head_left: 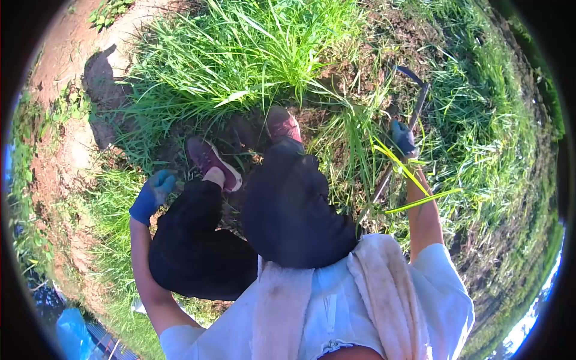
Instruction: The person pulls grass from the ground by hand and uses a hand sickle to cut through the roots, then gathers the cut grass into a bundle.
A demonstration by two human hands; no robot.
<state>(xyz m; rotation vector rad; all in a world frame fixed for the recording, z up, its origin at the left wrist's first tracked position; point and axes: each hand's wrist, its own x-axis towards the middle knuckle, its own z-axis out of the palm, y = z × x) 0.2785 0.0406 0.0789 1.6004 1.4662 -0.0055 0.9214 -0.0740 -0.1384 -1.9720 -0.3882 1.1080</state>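
Observation:
My right hand (404,139), in a dark blue-grey glove, is wrapped around the handle of a sickle (418,108). The sickle's shaft runs beyond the fist, and its dark blade bends off to the left at the far end. Long yellow-green grass blades (414,178) lie across my right wrist and forearm. On the left, my left hand (155,193) wears a blue glove and hangs beside my left knee. Its fingers look loosely curled, with nothing visible in them. A dense clump of tall green grass (258,57) stands in front of my feet.
My maroon shoes (214,163) rest on dark soil at the clump's edge. Cut grass (462,120) covers the ground at right. Bare reddish dirt (72,144) runs along the left side. A blue plastic bag (73,333) sits at the lower left.

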